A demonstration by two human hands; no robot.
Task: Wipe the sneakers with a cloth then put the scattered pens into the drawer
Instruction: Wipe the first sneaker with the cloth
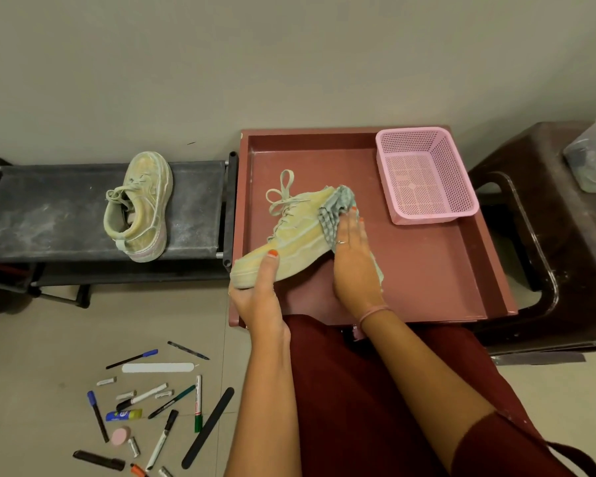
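The sneaker (289, 235) is lying above the open drawer (427, 270), the left hand (258, 290) gripping its heel while the right hand (351, 256), fingers straight, is pressing a cloth (334, 208) against its toe. Pens (145, 407) are lying scattered on the floor (49, 356) at seven o'clock.

Bare forearms, dark maroon sleeve seen at the right upper arm, orange-painted nails, thin ring on the right hand (353, 256), pink band at its wrist, maroon trousers worn.
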